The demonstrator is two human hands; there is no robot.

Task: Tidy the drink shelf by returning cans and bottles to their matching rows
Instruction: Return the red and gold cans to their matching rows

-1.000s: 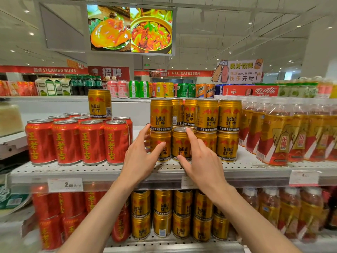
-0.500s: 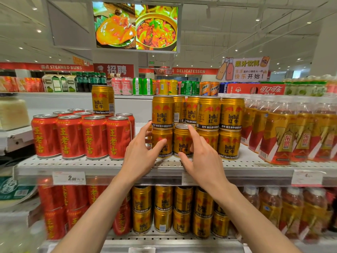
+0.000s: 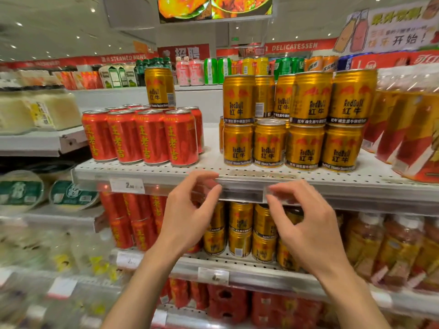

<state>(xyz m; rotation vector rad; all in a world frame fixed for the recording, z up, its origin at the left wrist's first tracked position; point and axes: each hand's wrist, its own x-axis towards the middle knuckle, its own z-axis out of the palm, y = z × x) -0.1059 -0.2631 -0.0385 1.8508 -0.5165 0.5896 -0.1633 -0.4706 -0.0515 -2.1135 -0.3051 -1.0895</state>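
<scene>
Gold Red Bull cans (image 3: 304, 124) stand stacked two high on the white perforated shelf (image 3: 213, 170). One bottom-row gold can (image 3: 269, 142) has no can on top of it. A single gold can (image 3: 159, 87) stands on top of the red herbal-tea cans (image 3: 142, 136) to the left. My left hand (image 3: 190, 214) and my right hand (image 3: 306, 224) hover in front of the shelf's front rail, below the gold cans. Both hands hold nothing, with fingers curled and apart.
Bottled drinks with orange and red labels (image 3: 408, 129) fill the shelf's right end. Below are more gold cans (image 3: 240, 229), red cans (image 3: 133, 219) and bottles. White tubs (image 3: 35, 110) and green-lidded bowls (image 3: 69, 195) sit on the left shelving. A price tag (image 3: 127, 185) hangs on the rail.
Both hands have drawn back from the bottom-row gold cans and dropped below the shelf edge. The view has moved closer and tilted down.
</scene>
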